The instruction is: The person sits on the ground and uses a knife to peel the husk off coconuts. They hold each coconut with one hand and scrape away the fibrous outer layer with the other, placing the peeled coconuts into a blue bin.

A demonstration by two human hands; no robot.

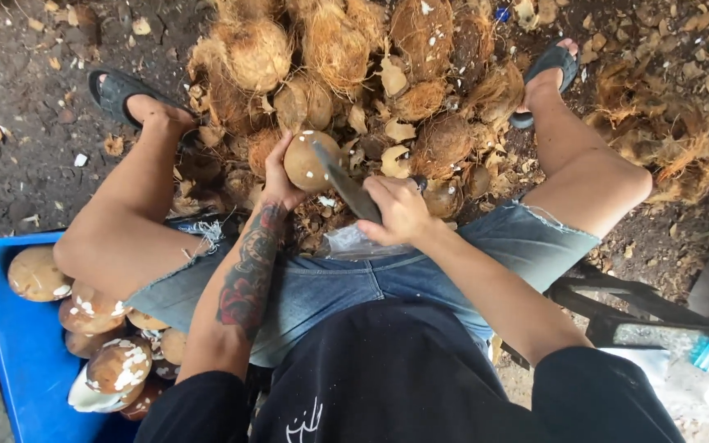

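My left hand grips a round, mostly peeled brown coconut between my knees. My right hand is closed on the handle of a large knife, whose grey blade lies against the coconut's right side. A pile of hairy unpeeled coconuts and loose husk pieces lies on the ground just beyond the held coconut. I sit with my legs apart in denim shorts and dark sandals.
A blue tub at the lower left holds several peeled coconuts. Dry husk fibre is heaped at the right. A dark stool frame and a plastic sheet with a small blue object sit at the lower right.
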